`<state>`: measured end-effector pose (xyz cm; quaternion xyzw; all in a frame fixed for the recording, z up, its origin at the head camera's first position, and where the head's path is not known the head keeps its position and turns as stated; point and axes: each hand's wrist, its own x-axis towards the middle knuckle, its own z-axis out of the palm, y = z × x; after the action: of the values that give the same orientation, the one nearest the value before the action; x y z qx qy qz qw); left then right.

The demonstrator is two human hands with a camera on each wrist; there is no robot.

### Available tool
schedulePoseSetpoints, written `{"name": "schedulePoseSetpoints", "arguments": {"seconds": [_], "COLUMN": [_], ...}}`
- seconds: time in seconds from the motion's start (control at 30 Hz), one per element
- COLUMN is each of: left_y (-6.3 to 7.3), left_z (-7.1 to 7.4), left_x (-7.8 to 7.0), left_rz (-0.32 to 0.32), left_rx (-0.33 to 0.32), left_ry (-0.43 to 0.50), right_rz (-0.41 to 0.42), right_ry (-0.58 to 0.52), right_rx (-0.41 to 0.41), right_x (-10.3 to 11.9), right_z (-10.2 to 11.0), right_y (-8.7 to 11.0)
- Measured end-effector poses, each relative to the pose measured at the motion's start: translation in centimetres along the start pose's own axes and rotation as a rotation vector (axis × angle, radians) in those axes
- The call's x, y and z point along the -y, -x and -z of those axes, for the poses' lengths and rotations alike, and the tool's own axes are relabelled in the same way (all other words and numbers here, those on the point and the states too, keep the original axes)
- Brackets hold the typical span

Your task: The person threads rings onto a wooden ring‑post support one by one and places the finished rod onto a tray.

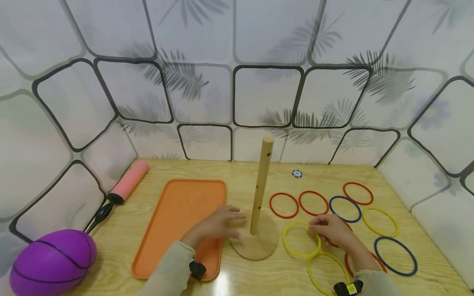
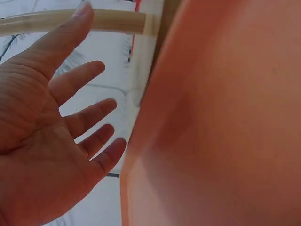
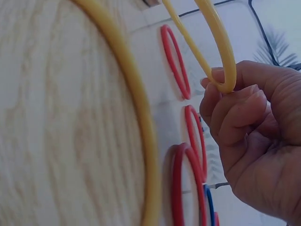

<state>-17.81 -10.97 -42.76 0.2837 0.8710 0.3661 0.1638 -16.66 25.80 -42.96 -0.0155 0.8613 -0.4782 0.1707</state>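
My right hand (image 1: pixel 333 231) pinches the edge of a yellow ring (image 1: pixel 284 240); in the right wrist view the ring (image 3: pixel 225 52) is raised between thumb and fingers. A second yellow ring (image 1: pixel 310 274) lies on the table just below it. My left hand (image 1: pixel 221 224) is held with fingers spread beside a wooden post (image 1: pixel 261 185), over the left side of its round base (image 1: pixel 259 248). The left wrist view shows that hand (image 2: pixel 56 117) with an empty palm, near the post (image 2: pixel 117 21).
An orange tray (image 1: pixel 177 213) lies left of the post. Red rings (image 1: pixel 284 218), blue rings (image 1: pixel 395 273) and another yellow ring (image 1: pixel 380 235) spread over the right side. A poker chip (image 1: pixel 297 174) lies behind. At left are a pink pump (image 1: pixel 130 183) and a purple ball (image 1: pixel 53 263).
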Motion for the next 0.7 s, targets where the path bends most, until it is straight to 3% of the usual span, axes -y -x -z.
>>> {"name": "schedulePoseSetpoints", "arguments": {"seconds": [0.1, 0.27, 0.53, 0.7], "left_y": [0.2, 0.4, 0.4, 0.5], "left_z": [0.0, -0.1, 0.0, 0.1], "left_x": [0.4, 1.0, 1.2, 1.3], "left_rz": [-0.018, -0.002, 0.018, 0.026], "left_rx": [0.02, 0.055, 0.097, 0.107], "left_ry": [-0.121, -0.222, -0.291, -0.252], "right_rz": [0.049, 0.097, 0.123, 0.162], "right_ry": [-0.017, -0.022, -0.03, -0.01], "right_rx": [0.061, 0.113, 0.085, 0.035], "right_x": [0.6, 2.3, 6.8, 9.8], "right_z": [0.5, 1.6, 4.4, 6.1], "right_y": [0.4, 1.0, 2.0, 2.4]}}
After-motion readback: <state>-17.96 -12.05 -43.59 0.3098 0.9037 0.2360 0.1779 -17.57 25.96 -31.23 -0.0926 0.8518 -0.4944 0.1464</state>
